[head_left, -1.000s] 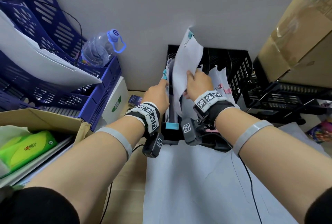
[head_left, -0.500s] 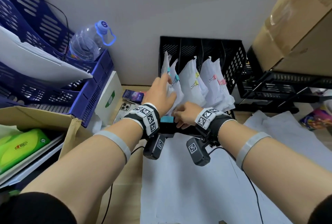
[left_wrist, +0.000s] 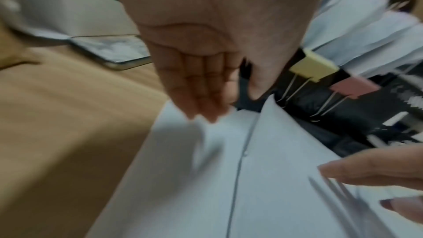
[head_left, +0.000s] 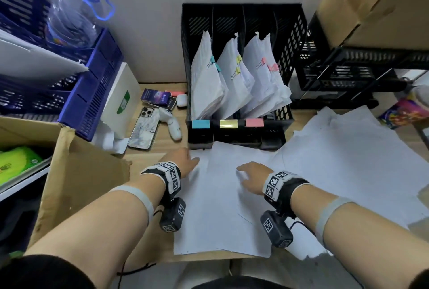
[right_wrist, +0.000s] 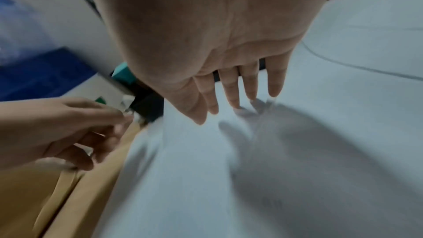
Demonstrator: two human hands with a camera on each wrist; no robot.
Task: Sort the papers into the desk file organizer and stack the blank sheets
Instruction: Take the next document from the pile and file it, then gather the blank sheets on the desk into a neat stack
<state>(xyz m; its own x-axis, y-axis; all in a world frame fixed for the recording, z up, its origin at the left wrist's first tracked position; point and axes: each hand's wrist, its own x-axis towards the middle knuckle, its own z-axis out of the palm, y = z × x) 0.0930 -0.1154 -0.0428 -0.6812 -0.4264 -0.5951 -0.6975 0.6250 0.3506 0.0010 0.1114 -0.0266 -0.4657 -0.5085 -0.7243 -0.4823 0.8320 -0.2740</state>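
A black desk file organizer (head_left: 289, 40) stands against the wall with clipped paper bundles (head_left: 209, 79) in three slots, marked by blue, yellow and pink labels. Blank white sheets (head_left: 222, 207) lie spread on the desk in front of it. My left hand (head_left: 183, 161) hovers at the upper left corner of the front sheet, fingers straight, empty (left_wrist: 206, 108). My right hand (head_left: 250, 175) is over the middle of the sheets with fingers spread and straight, tips at the paper (right_wrist: 238, 100). More blank sheets (head_left: 348, 161) overlap to the right.
A phone (head_left: 144, 131), a small white device (head_left: 171, 124) and a little purple box (head_left: 157, 98) lie left of the organizer. An open cardboard box (head_left: 79, 172) and blue trays (head_left: 88, 84) with a water bottle (head_left: 74, 17) fill the left. Black trays (head_left: 348, 68) and cardboard boxes stand at the right.
Both hands left the bundles in the organizer and came down and back to the blank sheets on the desk. The bundle the right hand held up now sits in its slot.
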